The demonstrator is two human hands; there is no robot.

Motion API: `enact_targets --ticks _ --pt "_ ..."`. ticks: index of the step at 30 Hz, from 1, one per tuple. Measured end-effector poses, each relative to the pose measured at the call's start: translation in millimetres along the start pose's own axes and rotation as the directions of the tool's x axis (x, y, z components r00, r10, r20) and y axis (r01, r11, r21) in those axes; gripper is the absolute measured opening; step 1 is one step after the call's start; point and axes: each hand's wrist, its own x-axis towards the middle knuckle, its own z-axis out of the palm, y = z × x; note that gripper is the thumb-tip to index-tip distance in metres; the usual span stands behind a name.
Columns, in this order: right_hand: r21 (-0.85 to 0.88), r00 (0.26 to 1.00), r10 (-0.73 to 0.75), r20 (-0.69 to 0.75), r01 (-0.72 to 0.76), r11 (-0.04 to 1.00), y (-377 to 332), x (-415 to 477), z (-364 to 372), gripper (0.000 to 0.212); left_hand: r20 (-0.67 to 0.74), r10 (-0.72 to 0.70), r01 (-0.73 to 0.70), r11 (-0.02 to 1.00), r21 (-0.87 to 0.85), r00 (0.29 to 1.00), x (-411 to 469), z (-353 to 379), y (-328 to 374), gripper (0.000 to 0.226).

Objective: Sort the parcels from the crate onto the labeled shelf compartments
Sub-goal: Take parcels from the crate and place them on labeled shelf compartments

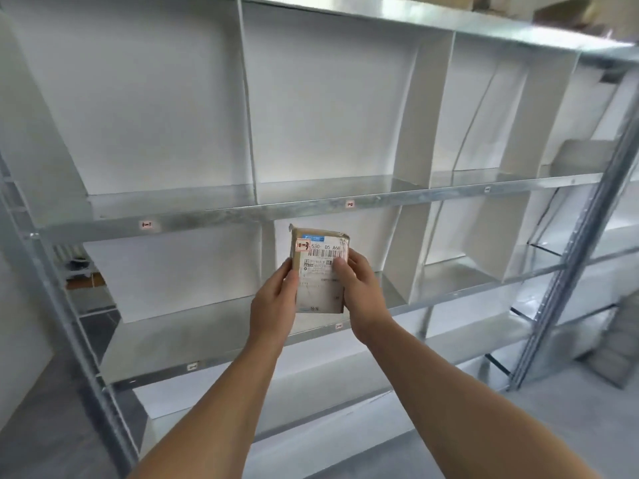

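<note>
A small brown parcel (320,271) with a white shipping label and a red-framed sticker is held upright in front of the metal shelf (242,216). My left hand (275,302) grips its left edge and my right hand (358,292) grips its right edge, thumb over the label. The parcel hangs before the middle compartment of the second shelf level. Small red-and-white labels (146,224) mark the front rails under each compartment. The crate is out of view.
White dividers (413,129) split the shelf levels into compartments. A grey box (577,157) sits in the far right compartment of the upper level. Cardboard boxes (567,12) lie on top of the shelf. A grey stack (608,344) stands on the floor at right.
</note>
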Motion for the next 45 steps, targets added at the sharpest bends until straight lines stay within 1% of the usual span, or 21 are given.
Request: enact_targets --ticks 4,8,11,13,15,18,21,25,28,30,31,33,34,36,37,38,42,45 --pt "-0.067 0.998 -0.061 -0.027 0.059 0.996 -26 18 -63 0.038 0.031 0.043 -0.044 0.999 0.021 0.999 0 72 33 0.025" --pt "-0.086 0.989 -0.124 -0.086 0.116 0.989 -50 34 -128 0.032 0.111 0.078 -0.076 0.997 -0.018 0.991 -2 136 61 0.036" --pt "-0.078 0.981 -0.146 -0.127 0.137 0.988 -65 44 -170 0.032 0.174 0.092 -0.081 0.994 -0.068 0.98 3 179 70 0.023" --pt "-0.066 0.98 -0.144 -0.138 0.136 0.989 -73 52 -195 0.031 0.199 0.102 -0.087 0.993 -0.081 0.975 9 206 75 0.025" --pt "-0.073 0.981 -0.141 -0.137 0.132 0.989 -79 63 -217 0.035 0.218 0.102 -0.089 0.994 -0.069 0.971 15 233 77 0.029" --pt "-0.089 0.979 -0.15 -0.14 0.139 0.986 -84 81 -242 0.043 0.235 0.1 -0.085 0.994 -0.07 0.967 27 264 79 0.027" --pt "-0.044 0.965 -0.168 -0.202 0.163 0.986 -87 110 -270 0.044 0.241 0.104 -0.084 0.992 -0.093 0.965 45 300 83 0.033" --pt "-0.006 0.953 -0.174 -0.248 0.178 0.984 -86 158 -304 0.05 0.227 0.137 -0.1 0.981 -0.168 0.964 80 349 83 0.023" --pt "-0.043 0.949 -0.181 -0.259 0.176 0.983 -89 203 -324 0.042 0.228 0.159 -0.11 0.971 -0.212 0.961 113 388 85 0.035" --pt "-0.058 0.941 -0.203 -0.271 0.194 0.979 -94 235 -334 0.036 0.233 0.18 -0.137 0.972 -0.193 0.956 137 411 91 0.018" --pt "-0.065 0.936 -0.218 -0.275 0.208 0.976 -97 251 -339 0.035 0.226 0.199 -0.159 0.97 -0.184 0.954 149 421 94 0.016" --pt "-0.072 0.929 -0.248 -0.275 0.237 0.969 -103 279 -348 0.035 0.214 0.238 -0.202 0.963 -0.177 0.947 173 442 98 0.014" --pt "-0.076 0.927 -0.261 -0.268 0.25 0.965 -106 292 -353 0.036 0.213 0.25 -0.217 0.962 -0.167 0.944 185 452 97 0.023" --pt "-0.091 0.931 -0.279 -0.237 0.265 0.96 -110 314 -363 0.05 0.216 0.272 -0.242 0.958 -0.156 0.938 208 472 93 0.039" --pt "-0.096 0.936 -0.279 -0.214 0.264 0.96 -111 325 -368 0.057 0.215 0.272 -0.244 0.958 -0.15 0.938 217 479 92 0.042" --pt "-0.098 0.942 -0.275 -0.191 0.261 0.96 -112 335 -372 0.058 0.21 0.273 -0.247 0.958 -0.142 0.939 224 484 94 0.044" --pt "-0.105 0.956 -0.27 -0.115 0.258 0.96 -112 373 -381 0.041 0.181 0.269 -0.259 0.963 -0.076 0.946 252 499 98 0.034" --pt "-0.126 0.966 -0.25 -0.063 0.241 0.962 -112 401 -382 0.03 0.127 0.255 -0.256 0.967 -0.01 0.959 269 505 99 0.03"
